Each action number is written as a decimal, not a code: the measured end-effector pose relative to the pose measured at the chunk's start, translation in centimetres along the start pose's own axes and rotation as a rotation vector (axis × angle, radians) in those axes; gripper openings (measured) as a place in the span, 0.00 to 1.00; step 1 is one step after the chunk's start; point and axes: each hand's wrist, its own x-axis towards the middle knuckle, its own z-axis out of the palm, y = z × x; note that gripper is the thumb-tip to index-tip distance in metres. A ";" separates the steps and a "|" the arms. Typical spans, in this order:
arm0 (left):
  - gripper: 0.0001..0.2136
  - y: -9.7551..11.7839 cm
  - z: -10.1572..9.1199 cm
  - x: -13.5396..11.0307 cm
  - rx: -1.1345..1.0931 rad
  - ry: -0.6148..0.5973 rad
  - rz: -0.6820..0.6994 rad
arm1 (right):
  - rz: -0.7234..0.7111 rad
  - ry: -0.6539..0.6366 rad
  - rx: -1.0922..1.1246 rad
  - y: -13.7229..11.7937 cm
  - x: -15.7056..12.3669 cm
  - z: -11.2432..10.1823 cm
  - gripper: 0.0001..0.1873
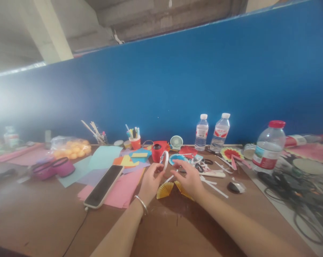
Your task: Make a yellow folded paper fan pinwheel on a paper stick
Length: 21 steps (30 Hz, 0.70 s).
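Note:
My left hand (153, 180), with a bracelet at the wrist, pinches a thin white roll of tape (165, 161) held upright above the table. To its right is my right hand (189, 178), thumb and fingers apart and curved toward the roll; I see nothing held in them. Below the hands lie two pleated yellow paper fans (165, 190), the right one partly hidden by my right hand. A narrow white strip (169, 179) shows between the hands. Just behind them are a red container (157, 153) and a blue pleated paper rosette (177, 158).
A phone (104, 185) rests on coloured paper sheets (124, 191) at left. Scissors (199, 167), white strips (215, 189) and a mouse (236, 187) lie at right. Water bottles (201, 134) and a small fan (176, 142) stand behind. Cables (297, 207) cover the far right.

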 end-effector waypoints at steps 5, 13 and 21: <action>0.05 0.4 0.4 -0.4 0.102 -0.016 0.073 | 0.128 -0.025 0.243 -1.2 -0.2 0.5 0.18; 0.05 0.6 0.5 -0.6 0.266 -0.111 0.225 | 0.352 -0.114 0.665 -1.3 0.9 0.5 0.07; 0.05 0.9 0.6 -0.7 0.282 -0.116 0.226 | 0.411 -0.130 0.768 -1.8 0.8 0.7 0.08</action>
